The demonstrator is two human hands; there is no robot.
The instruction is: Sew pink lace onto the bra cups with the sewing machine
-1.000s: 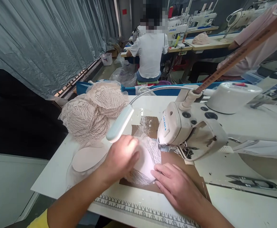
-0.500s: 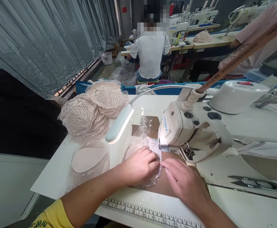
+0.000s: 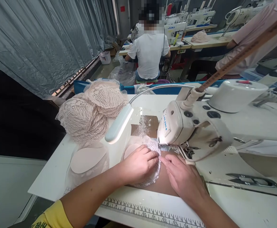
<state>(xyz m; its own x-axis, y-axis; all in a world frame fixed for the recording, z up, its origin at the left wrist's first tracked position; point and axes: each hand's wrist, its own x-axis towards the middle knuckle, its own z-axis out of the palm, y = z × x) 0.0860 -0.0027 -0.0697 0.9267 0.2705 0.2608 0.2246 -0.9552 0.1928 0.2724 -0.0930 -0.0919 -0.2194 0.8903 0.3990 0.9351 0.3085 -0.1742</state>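
A round, pale lace bra cup piece [image 3: 153,177] lies on the machine bed, its far edge at the needle area of a white JUKI sewing machine [image 3: 174,123]. My left hand [image 3: 140,164] rests on top of it, fingers bent together and gripping the fabric. At the right edge of the lace, my right hand [image 3: 184,177] pinches the rim between thumb and forefinger. The left hand hides much of the piece. Left of my forearm lies a smooth oval foam pad [image 3: 88,160] on sheer fabric.
Piled lace cups [image 3: 83,117] stand at the back left. A lamp [image 3: 119,123] on a bendable neck hangs over the table. Thread snips [image 3: 251,180] lie at right, and a printed ruler [image 3: 143,212] runs along the front edge. A person in white [image 3: 150,55] sits ahead.
The lace piece has turned slightly under my hands, and its lower edge looks rounder and flatter. My right fingers have shifted a little up along the rim. The view has moved slightly.
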